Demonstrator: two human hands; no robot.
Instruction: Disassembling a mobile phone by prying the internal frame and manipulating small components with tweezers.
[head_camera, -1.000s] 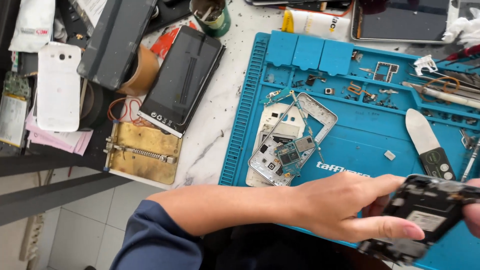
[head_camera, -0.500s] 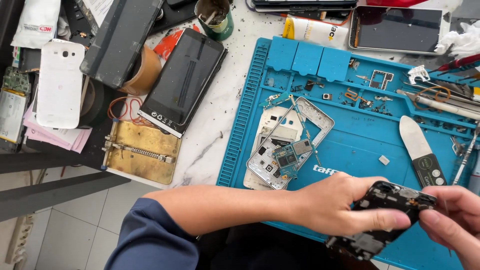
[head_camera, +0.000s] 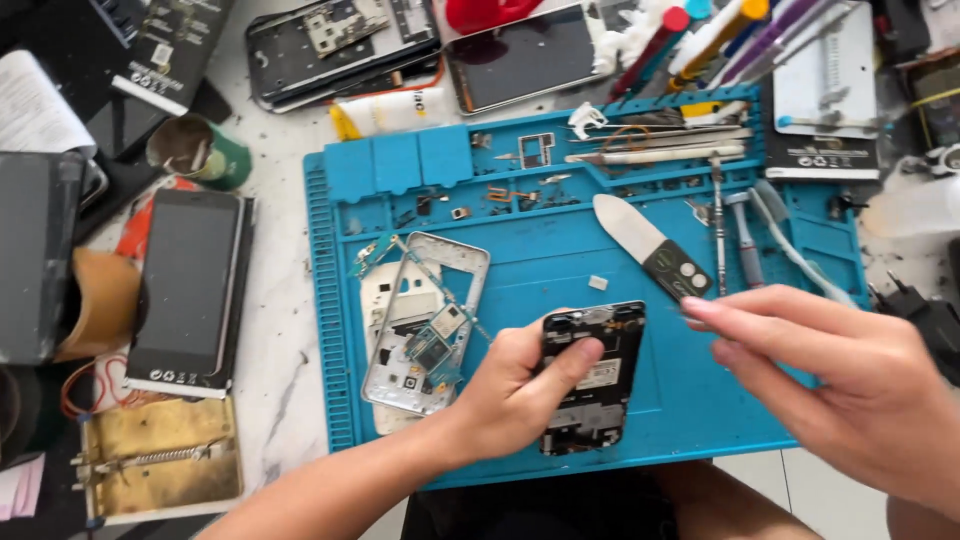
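Note:
My left hand (head_camera: 515, 390) grips a black opened phone body (head_camera: 592, 378) by its left edge, thumb pressed on its upper part, holding it just above the blue work mat (head_camera: 560, 260). My right hand (head_camera: 830, 375) hovers to the right of the phone with fingers pinched together, pointing left, close to the phone's top right corner; whether it holds anything small I cannot tell. A white pry tool with a black handle (head_camera: 650, 245) lies on the mat just above the phone. A silver phone frame with a small circuit board (head_camera: 425, 325) lies left of my left hand.
Screwdrivers and tweezers (head_camera: 730, 225) lie along the mat's upper right. A black phone (head_camera: 185, 290) rests left of the mat, a brass clamp plate (head_camera: 160, 455) below it. A green-banded tape roll (head_camera: 195, 150), another opened phone (head_camera: 345, 45) and a dark screen (head_camera: 520, 55) lie behind.
The view has shifted right, so the mat sits more in the centre. My left hand has brought the black phone body up and flat, and my right hand has drawn back from it.

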